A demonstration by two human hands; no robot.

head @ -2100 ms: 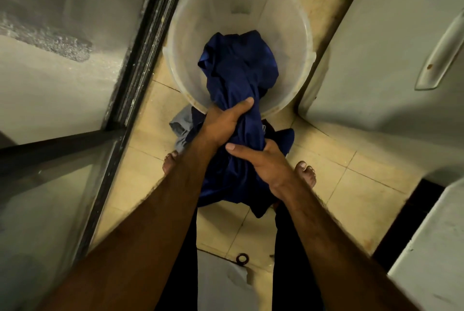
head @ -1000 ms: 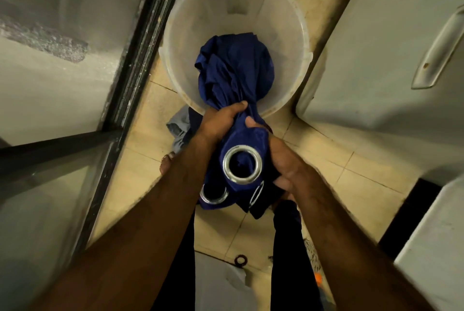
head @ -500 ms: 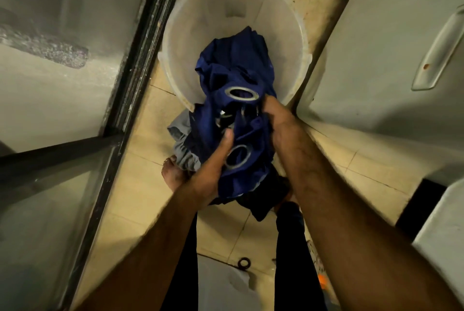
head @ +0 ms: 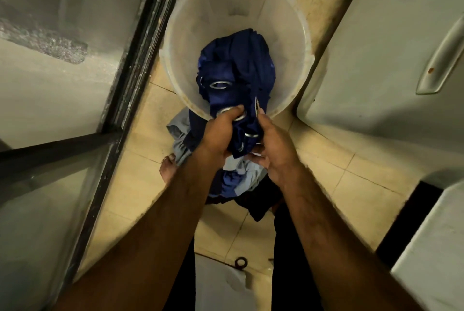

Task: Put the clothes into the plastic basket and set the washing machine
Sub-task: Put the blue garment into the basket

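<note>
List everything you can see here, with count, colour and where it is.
basket: one, translucent white, on floor, top centre
curtain: one, dark blue with silver rings, partly in basket, end held over rim
cloth: one, light blue, on floor under hands
ring: one, dark, on floor, bottom centre
door: one, white, with handle, right
foot: one, bare, left of cloth
left hand: gripping curtain
right hand: gripping curtain

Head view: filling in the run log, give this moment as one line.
left hand: gripping blue cloth | right hand: gripping same cloth | cloth: partly in plastic basket | phase: loading
</note>
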